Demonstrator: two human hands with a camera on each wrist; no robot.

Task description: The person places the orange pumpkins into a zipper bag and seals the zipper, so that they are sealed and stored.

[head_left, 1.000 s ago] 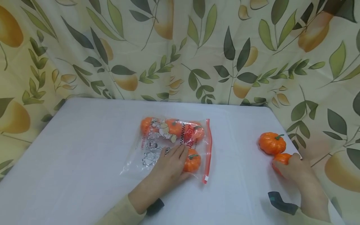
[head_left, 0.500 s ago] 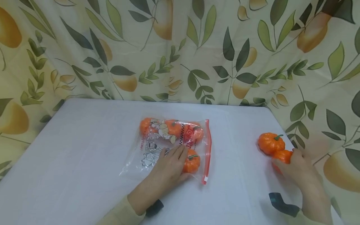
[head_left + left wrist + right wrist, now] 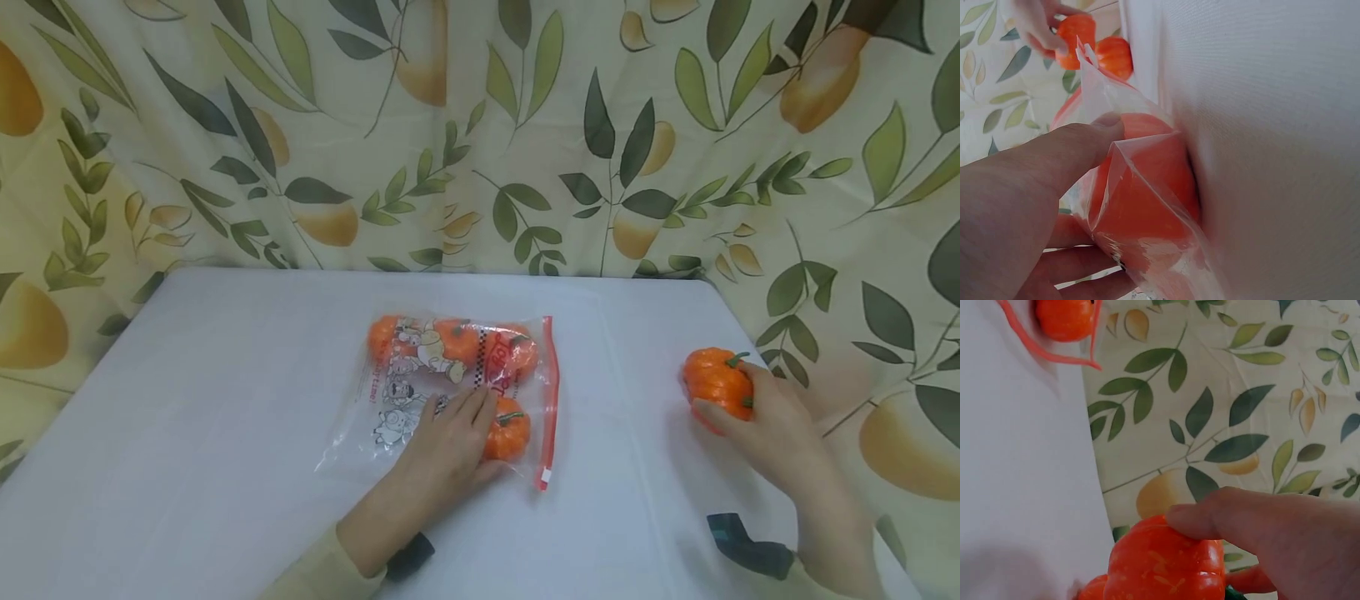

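A clear zip bag (image 3: 405, 450) with a red slider edge lies mid-table, printed with cartoon figures, several small orange pumpkins inside. My left hand (image 3: 450, 437) holds its near side around a bagged pumpkin (image 3: 508, 429); the left wrist view shows the thumb and fingers about the pumpkin (image 3: 1147, 194) through the plastic. At the table's right, my right hand (image 3: 780, 425) grips a loose pumpkin (image 3: 720, 400) with a green stem. Another loose pumpkin (image 3: 701, 367) sits just behind it. In the left wrist view the gripped pumpkin (image 3: 1075, 40) is raised above the other pumpkin (image 3: 1115, 57).
A white cloth covers the table (image 3: 225, 400). A curtain (image 3: 480, 150) printed with leaves and fruit hangs behind it. The table's right edge (image 3: 1100, 475) runs close beside the right hand. Dark wrist straps (image 3: 750, 546) show near both sleeves.
My right hand has lifted the nearer loose pumpkin and moved it up and slightly left, so it now overlaps the other one in the head view. The left hand keeps its place on the bag.
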